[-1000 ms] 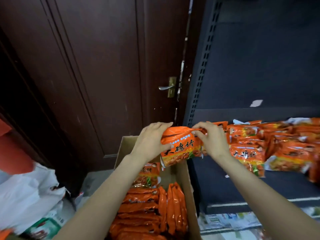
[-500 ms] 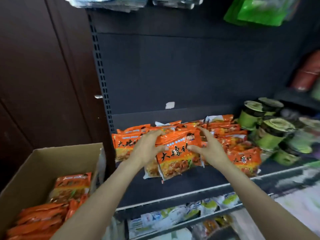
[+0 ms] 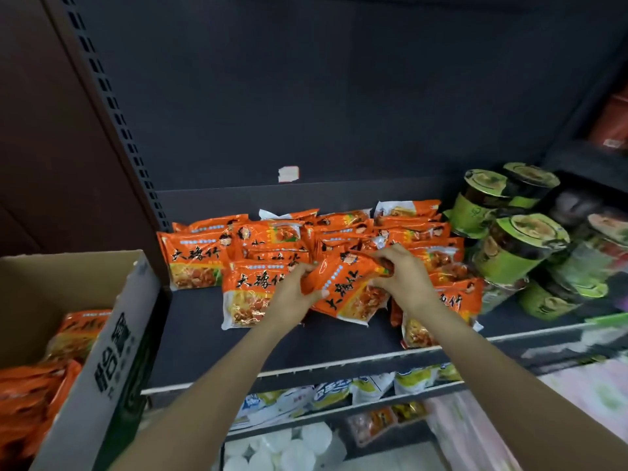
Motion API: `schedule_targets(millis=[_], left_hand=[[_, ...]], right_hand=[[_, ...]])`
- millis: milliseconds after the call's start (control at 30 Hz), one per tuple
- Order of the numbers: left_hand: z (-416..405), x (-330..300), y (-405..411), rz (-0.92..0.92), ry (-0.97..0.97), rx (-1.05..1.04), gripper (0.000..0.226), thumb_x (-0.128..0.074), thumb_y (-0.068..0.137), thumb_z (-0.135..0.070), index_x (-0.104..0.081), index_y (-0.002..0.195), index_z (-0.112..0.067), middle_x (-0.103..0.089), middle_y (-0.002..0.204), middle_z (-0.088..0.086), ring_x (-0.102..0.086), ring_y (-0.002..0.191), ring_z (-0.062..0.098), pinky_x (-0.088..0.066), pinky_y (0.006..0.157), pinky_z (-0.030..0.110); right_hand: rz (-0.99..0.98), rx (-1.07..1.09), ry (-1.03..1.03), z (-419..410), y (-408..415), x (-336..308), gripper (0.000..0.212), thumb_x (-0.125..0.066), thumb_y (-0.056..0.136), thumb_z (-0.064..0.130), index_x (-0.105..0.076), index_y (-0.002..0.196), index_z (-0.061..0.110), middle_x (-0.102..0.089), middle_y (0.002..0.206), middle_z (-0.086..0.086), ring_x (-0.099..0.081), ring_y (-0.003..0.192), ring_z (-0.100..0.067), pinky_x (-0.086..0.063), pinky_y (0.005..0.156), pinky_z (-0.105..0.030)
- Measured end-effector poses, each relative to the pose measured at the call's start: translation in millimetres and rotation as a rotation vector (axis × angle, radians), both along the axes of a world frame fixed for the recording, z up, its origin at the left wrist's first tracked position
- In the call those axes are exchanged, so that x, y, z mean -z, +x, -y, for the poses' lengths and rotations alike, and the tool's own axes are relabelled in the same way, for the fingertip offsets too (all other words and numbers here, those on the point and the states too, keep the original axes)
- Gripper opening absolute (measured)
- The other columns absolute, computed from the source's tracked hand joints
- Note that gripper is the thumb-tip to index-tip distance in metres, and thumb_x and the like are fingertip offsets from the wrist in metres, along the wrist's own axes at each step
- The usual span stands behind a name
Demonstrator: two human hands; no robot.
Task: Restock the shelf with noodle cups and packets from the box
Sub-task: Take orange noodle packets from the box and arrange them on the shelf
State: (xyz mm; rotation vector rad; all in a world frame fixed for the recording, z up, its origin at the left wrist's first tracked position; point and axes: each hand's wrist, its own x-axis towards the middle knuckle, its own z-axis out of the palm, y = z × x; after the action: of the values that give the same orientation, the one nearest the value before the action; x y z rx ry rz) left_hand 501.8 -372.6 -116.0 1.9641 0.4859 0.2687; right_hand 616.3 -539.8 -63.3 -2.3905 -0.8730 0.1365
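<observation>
1. While both hands pinch it, left hand (image 3: 295, 289) at its left edge, right hand (image 3: 398, 274) at its top corner, the packet (image 3: 346, 291) tilts, long axis running 1 to 7 o'clock.
2. It sits above the dark shelf (image 3: 204, 338), amid orange packets (image 3: 195, 258); green cups (image 3: 516, 243) at 3 o'clock, box (image 3: 112, 338) at 9.

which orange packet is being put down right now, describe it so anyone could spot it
On the dark shelf, left of the green noodle cups, lies a spread of orange packets. The held packet is the only tilted one, lifted between the left hand and right hand.

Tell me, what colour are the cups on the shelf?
The cups are green with dark bands, seen in the head view.
</observation>
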Motion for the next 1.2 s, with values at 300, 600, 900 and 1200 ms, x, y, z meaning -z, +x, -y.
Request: schedule_targets(millis=[300, 600, 900, 1200], left_hand=[[-10, 13, 28, -0.181, 0.322, 0.018, 0.079, -0.079, 0.072, -0.035, -0.036, 0.138, -0.023, -0.049, 0.134, 0.001, -0.043, 0.125, 0.021, -0.040, 0.103, 0.039], [-1, 21, 31, -0.139, 0.146, 0.000, 0.064, -0.075, 0.078, -0.022, -0.039, 0.131, -0.015, -0.058, 0.117, 0.003, -0.056, 0.100, 0.018, -0.046, 0.088, 0.027], [11, 16, 18, -0.053, 0.242, -0.076, 0.065, -0.070, 0.083, -0.021, -0.032, 0.137, -0.019, -0.052, 0.129, 0.003, -0.054, 0.114, 0.018, -0.049, 0.094, 0.036], [2, -15, -16, 0.004, 0.515, -0.126, 0.044, -0.059, 0.090, -0.022, -0.043, 0.131, -0.021, -0.052, 0.127, 0.002, -0.054, 0.112, 0.020, -0.050, 0.087, 0.037]], right_hand=[[0.174, -0.026, -0.087, -10, 14, 33, 0.058, -0.073, 0.078, 0.014, -0.052, 0.131, 0.022, -0.051, 0.119, 0.000, -0.056, 0.107, -0.020, -0.046, 0.097, -0.039], [0.294, -0.097, -0.185, -12, 15, 38, 0.065, -0.069, 0.080, 0.007, -0.044, 0.137, 0.027, -0.049, 0.109, 0.002, -0.048, 0.110, -0.016, -0.036, 0.103, -0.033], [0.319, -0.074, -0.273, -15, 11, 52, 0.072, -0.066, 0.080, 0.004, -0.037, 0.141, 0.029, -0.044, 0.118, -0.001, -0.041, 0.115, -0.018, -0.032, 0.106, -0.035], [0.225, -0.096, -0.019, -30, -29, 34, 0.046, -0.064, 0.086, 0.018, -0.052, 0.130, 0.020, -0.046, 0.119, -0.002, -0.047, 0.113, -0.017, -0.046, 0.095, -0.034]])
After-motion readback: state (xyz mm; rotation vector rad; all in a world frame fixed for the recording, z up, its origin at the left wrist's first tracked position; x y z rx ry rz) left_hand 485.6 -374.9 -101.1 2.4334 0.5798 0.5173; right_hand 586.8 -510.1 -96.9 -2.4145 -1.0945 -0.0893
